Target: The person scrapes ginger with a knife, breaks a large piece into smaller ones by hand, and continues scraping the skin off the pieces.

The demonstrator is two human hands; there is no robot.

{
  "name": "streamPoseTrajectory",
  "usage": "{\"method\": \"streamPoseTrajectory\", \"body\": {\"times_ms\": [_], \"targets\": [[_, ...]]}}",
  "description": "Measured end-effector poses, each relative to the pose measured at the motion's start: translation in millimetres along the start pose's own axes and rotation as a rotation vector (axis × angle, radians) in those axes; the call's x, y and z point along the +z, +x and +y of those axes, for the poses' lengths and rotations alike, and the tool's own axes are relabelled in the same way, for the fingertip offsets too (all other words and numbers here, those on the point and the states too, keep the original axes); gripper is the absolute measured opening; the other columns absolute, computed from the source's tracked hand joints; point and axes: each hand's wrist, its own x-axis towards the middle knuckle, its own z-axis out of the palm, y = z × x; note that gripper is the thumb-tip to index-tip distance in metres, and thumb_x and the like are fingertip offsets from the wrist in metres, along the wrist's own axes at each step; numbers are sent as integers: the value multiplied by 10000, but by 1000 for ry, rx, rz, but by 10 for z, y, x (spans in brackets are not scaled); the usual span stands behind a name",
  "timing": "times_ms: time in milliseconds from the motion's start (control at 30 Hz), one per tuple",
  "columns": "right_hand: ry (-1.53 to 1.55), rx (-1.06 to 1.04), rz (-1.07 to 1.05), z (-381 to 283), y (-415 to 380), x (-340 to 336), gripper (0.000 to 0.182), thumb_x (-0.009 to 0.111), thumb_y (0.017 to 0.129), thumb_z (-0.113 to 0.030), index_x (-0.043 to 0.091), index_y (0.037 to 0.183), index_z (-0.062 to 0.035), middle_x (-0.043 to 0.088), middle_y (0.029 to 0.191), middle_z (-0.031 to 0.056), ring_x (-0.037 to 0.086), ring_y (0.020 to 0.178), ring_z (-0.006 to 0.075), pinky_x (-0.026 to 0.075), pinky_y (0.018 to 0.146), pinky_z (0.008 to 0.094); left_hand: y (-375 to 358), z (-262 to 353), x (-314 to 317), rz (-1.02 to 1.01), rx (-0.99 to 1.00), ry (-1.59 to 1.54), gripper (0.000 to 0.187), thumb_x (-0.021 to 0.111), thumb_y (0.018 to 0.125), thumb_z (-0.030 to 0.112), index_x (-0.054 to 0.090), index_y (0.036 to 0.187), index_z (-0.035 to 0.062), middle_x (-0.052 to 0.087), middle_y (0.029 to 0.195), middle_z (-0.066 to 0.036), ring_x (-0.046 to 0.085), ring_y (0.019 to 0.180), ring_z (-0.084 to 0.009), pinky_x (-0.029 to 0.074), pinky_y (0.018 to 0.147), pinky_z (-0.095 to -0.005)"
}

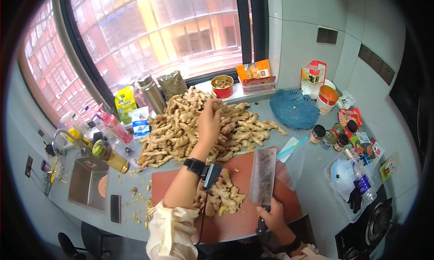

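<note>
My left hand (209,120) reaches over a large heap of ginger roots (181,124), its fingers curled at a ginger root near the top. Around the handle of a cleaver (263,174) my right hand (274,218) is closed. The broad blade points away from me, over the right part of a reddish-brown cutting board (172,183). Several ginger pieces (221,194) lie on the board, partly hidden by my left forearm. A strapped device with a cable sits on that forearm.
Left are a sink (88,183), a phone (115,209), bottles and ginger scraps. A blue scalloped dish (294,108) stands back right, beside a paper tub (327,99). Spice jars (329,139), a plastic bin (350,187) and a stove (377,219) line the right. A window is behind.
</note>
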Motion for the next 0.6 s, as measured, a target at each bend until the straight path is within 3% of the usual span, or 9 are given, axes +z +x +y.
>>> {"method": "streamPoseTrajectory", "body": {"times_ms": [67,100,167,233,300,333,433,467,600], "targets": [[6,22,3,-47,8,10,345,682,778,-152,584,1066,10,643,804,163,645,711,311,506,674,377,-95,58,-362,-11,-151,-297,151,526,973,43,529,1114,94,645,1181,-34,624,890,-103,516,728,-284],[12,13,-12,-79,20,19,345,682,778,-152,584,1066,10,643,804,163,645,711,311,506,674,377,-189,116,-520,4,-149,-286,151,526,973,43,529,1114,94,645,1181,-34,624,890,-103,516,728,-284],[-113,-77,20,-140,39,42,332,685,760,-141,583,1042,3,630,848,173,635,766,330,498,709,390,-457,251,-842,20,-328,-609,150,513,989,84,506,1136,112,597,1285,-71,622,932,-113,534,764,-276],[-175,-133,43,-121,55,60,301,698,738,-138,576,979,-4,579,899,182,589,839,361,463,741,418,-720,240,-1085,50,-339,-639,160,524,984,103,502,1141,119,624,1255,-40,595,838,-71,528,740,-256],[-233,-154,83,-55,58,100,305,707,728,-136,559,958,0,542,905,177,560,851,371,447,738,429,-1022,320,-1328,90,-409,-755,144,519,988,105,501,1131,116,626,1252,-51,618,905,-84,545,744,-254],[-248,-165,108,-44,58,124,322,710,721,-127,545,963,9,521,925,174,551,866,371,441,739,439,-1170,349,-1454,108,-428,-757,163,535,978,91,494,1135,107,598,1276,-87,631,938,-128,565,793,-299],[-337,-245,175,25,54,163,397,709,724,-117,540,1058,15,509,1004,188,541,946,376,445,817,433,-1627,418,-1749,218,-482,-819,190,571,948,49,494,1112,101,630,1157,-84,637,880,-130,578,771,-310],[-335,-251,157,22,53,184,397,709,724,-117,540,1058,15,509,1004,188,541,946,376,445,817,433,-1777,383,-1837,256,-506,-860,216,607,916,17,494,1082,96,629,1028,-71,639,839,-140,591,753,-313],[-389,-244,223,94,69,221,534,717,732,-135,532,1215,-3,501,1067,183,534,1028,364,444,900,419,-2317,488,-2087,378,-526,-947,214,628,891,-14,489,1015,91,609,1030,-86,659,878,-187,602,785,-316]]}}
